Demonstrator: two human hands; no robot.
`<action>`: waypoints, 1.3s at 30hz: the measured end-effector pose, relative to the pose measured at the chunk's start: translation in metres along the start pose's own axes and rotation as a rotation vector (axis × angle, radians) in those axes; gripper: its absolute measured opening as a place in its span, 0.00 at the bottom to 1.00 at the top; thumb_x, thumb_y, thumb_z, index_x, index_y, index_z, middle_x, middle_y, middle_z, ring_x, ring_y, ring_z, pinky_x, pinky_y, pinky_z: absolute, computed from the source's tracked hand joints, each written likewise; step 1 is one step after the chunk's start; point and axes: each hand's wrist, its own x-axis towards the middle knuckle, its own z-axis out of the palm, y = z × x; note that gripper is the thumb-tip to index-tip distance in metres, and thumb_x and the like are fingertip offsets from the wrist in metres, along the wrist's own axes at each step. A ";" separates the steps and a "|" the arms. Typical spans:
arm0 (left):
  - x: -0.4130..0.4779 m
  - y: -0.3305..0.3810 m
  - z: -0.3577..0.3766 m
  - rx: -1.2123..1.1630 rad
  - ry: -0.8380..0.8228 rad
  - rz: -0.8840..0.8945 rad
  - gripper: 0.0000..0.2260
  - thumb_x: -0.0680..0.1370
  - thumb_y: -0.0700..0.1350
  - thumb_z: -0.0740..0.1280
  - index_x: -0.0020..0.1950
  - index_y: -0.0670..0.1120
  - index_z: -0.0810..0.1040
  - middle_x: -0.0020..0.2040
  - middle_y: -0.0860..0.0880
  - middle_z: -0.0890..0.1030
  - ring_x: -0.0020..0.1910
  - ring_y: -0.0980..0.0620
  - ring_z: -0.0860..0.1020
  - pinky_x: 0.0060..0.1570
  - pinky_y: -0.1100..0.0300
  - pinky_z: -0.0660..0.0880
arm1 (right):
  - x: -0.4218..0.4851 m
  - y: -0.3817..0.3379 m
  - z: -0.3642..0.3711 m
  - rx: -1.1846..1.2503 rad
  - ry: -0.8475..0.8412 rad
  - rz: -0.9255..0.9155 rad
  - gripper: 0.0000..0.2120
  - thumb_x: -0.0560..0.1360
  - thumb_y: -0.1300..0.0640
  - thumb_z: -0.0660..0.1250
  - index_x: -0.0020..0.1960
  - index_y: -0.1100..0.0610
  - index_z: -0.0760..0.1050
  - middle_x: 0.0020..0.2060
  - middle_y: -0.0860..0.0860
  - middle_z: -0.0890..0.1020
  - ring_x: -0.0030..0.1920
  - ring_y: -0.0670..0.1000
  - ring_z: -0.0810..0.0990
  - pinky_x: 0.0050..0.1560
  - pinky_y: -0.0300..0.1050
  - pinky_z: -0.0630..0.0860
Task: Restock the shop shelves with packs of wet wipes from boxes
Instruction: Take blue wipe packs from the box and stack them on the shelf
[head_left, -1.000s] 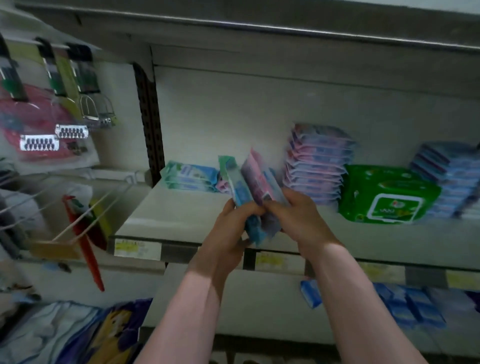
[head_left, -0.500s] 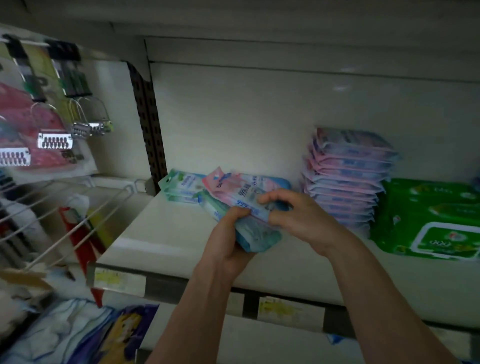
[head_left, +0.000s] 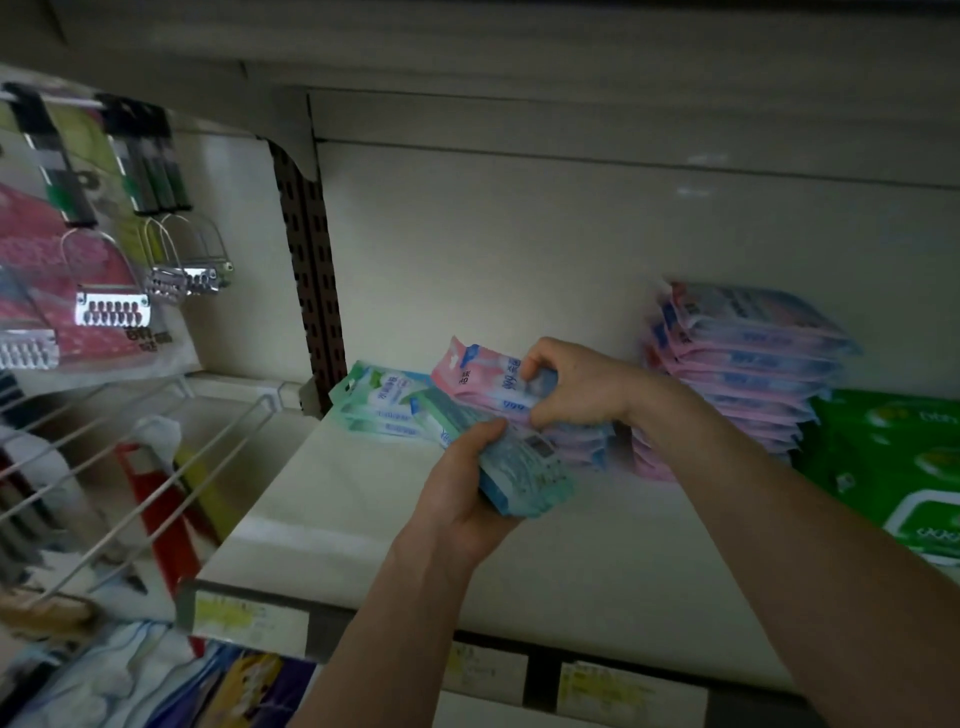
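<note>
Over the white shelf (head_left: 322, 525) my left hand (head_left: 462, 499) grips a bundle of teal-blue wipe packs (head_left: 524, 467) from below. My right hand (head_left: 576, 384) pinches the pink packs (head_left: 480, 374) lying on top of that bundle. Behind them, a small pile of green-and-white packs (head_left: 379, 402) lies at the shelf's back left corner. A tall stack of pink-and-blue packs (head_left: 743, 364) stands to the right.
Big green wipe packs (head_left: 893, 467) fill the right end of the shelf. Left of the perforated upright (head_left: 311, 291) hang clips and packaged goods on hooks above wire racks (head_left: 104, 452). Price labels (head_left: 249, 618) run along the shelf's front edge.
Both hands have carried the bundle from upright at the shelf front deeper onto the shelf and laid it flatter. My right hand has shifted onto the pink packs on top.
</note>
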 end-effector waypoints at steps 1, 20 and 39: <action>0.001 0.002 -0.001 -0.006 0.010 -0.007 0.07 0.79 0.40 0.62 0.53 0.43 0.78 0.48 0.40 0.83 0.49 0.41 0.79 0.55 0.43 0.73 | 0.006 0.003 -0.003 -0.018 0.017 0.015 0.20 0.69 0.60 0.72 0.55 0.50 0.68 0.55 0.50 0.72 0.49 0.49 0.74 0.45 0.41 0.72; 0.005 0.017 -0.025 -0.028 0.146 -0.024 0.11 0.78 0.37 0.61 0.58 0.45 0.74 0.58 0.38 0.79 0.57 0.39 0.78 0.49 0.39 0.74 | 0.039 0.024 0.005 -0.327 -0.037 0.156 0.23 0.72 0.63 0.68 0.64 0.51 0.66 0.54 0.52 0.71 0.45 0.52 0.71 0.38 0.43 0.69; -0.004 0.017 -0.028 0.255 0.144 -0.034 0.09 0.76 0.34 0.60 0.52 0.41 0.77 0.45 0.39 0.79 0.41 0.42 0.78 0.44 0.49 0.77 | 0.028 -0.040 0.023 0.091 -0.047 -0.032 0.34 0.72 0.40 0.69 0.73 0.50 0.64 0.67 0.48 0.69 0.63 0.48 0.73 0.57 0.41 0.72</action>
